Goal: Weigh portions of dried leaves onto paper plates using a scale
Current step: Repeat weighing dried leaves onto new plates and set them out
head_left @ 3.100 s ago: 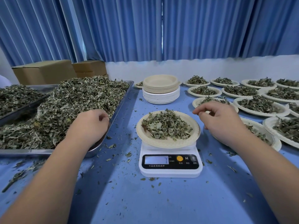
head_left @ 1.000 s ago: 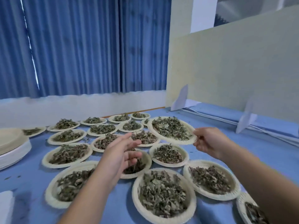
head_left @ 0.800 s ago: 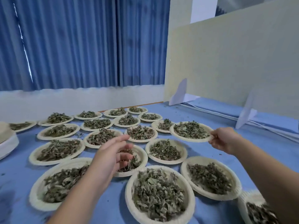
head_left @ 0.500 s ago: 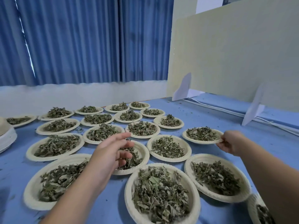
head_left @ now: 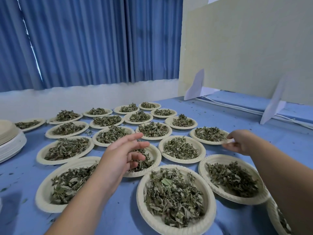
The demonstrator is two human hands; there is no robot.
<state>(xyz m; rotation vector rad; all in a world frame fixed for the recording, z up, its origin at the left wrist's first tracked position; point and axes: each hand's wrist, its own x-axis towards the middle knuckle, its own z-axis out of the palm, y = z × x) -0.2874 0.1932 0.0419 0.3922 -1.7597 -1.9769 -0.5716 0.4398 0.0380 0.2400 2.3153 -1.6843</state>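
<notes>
Blue pleated curtains (head_left: 84,44) hang over a white wall band (head_left: 84,97) at the back, and a tall cream board (head_left: 245,48) on white stands (head_left: 194,87) closes off the right side of the blue surface (head_left: 228,114). Rows of filled paper plates (head_left: 108,120) cover the surface, each with a heap of dried leaves (head_left: 172,195), and a stack of empty plates (head_left: 10,139) sits at the left edge. The right grip (head_left: 240,141) reaches out to the far right of the rows and pinches the near right rim of one filled plate (head_left: 205,142), thumb on top of the rim and fingers curled under it. That plate lies just to the left of the grip, level and low at the surface beside the plates next to it; whether it rests fully down I cannot tell. Its leaf portion (head_left: 210,134) lies heaped in the middle, clear of the thumb. The left grip (head_left: 123,155) hovers above another filled plate (head_left: 158,156) near the centre, fingers spread and loosely bent, holding nothing. Leaf crumbs (head_left: 199,109) lie scattered over the bare surface, and a white cable (head_left: 237,107) runs along the foot of the board.
</notes>
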